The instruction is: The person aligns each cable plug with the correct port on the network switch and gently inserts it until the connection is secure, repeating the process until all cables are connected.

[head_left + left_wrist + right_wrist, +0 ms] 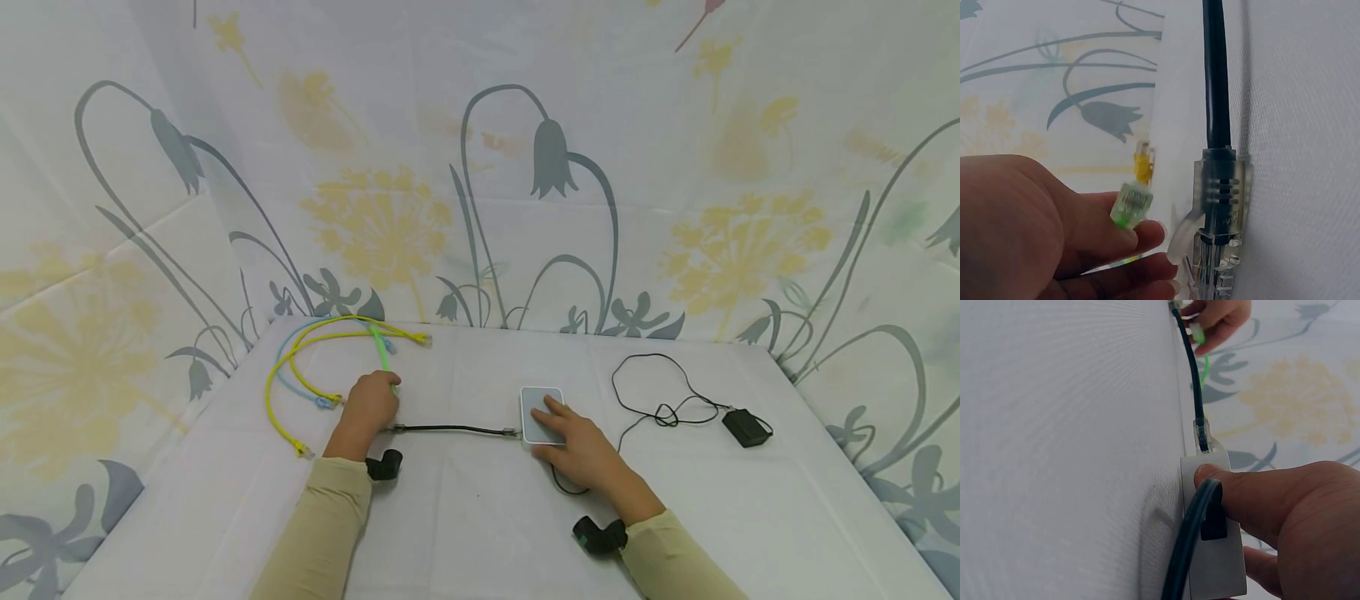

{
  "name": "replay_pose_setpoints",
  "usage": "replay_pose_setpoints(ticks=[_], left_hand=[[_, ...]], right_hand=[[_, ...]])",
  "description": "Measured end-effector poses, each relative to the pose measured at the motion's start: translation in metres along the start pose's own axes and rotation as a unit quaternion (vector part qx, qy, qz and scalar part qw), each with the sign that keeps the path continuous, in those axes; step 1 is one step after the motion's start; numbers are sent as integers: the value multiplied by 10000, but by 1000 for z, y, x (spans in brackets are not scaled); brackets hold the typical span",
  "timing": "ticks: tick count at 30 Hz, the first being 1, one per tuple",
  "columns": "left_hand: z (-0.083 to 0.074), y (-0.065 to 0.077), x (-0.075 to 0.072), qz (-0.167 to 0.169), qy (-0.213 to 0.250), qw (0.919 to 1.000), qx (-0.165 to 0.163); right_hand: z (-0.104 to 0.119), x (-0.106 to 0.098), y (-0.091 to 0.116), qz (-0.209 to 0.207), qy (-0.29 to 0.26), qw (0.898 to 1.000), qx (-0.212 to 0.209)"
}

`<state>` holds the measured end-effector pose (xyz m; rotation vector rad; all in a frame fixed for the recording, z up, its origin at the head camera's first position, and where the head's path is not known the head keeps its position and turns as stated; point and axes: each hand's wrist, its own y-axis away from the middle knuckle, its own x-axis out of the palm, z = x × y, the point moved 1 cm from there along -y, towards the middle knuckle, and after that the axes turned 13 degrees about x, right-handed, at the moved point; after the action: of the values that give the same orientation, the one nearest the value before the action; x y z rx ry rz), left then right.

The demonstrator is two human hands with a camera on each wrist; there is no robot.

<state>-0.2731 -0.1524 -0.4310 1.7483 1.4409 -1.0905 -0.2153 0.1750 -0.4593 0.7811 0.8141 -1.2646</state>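
Observation:
My left hand (369, 406) pinches the clear plug (1132, 205) of a green network cable (380, 343) between thumb and fingers. Just beside it lies a short black network cable (453, 429), its free clear plug (1217, 194) close to the fingertips. The cable's other end is in the side of a small white network box (528, 417) with a grey top. My right hand (581, 447) holds this box on the table, fingers over the top and thumb (1210, 475) against the near side. A dark cord (1188, 544) enters that side next to the thumb.
Yellow network cables (288, 354) and a light blue one (300, 388) lie looped at the left. A black power adapter (746, 427) with its thin cord (660, 356) lies at the right. The white table (480, 533) meets a flower-printed cloth (480, 208) behind.

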Motion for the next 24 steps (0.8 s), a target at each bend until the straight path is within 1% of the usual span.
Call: replay_pose_setpoints(ticks=[6,11,15,19,22,24], left_hand=[[-1,0,-1,-101,-6,9998,176],[-2,0,-1,-5,-34,9992,387],[-2,-1,0,-49,-330,9969,715],[-3,-1,1,-255,-675,9925,986],[-3,-1,1,-426,-845,9891,1128],[-4,-2,1,-465,-957,9864,1257]], right_hand=[[0,0,0,18,-13,10000,5],[-1,0,0,-8,6,10000,-13],[-1,0,0,-25,-39,10000,-64],[-1,0,0,-31,-68,9999,-96],[-1,0,0,-10,-79,9999,-88],[-1,0,0,3,-79,9999,-80]])
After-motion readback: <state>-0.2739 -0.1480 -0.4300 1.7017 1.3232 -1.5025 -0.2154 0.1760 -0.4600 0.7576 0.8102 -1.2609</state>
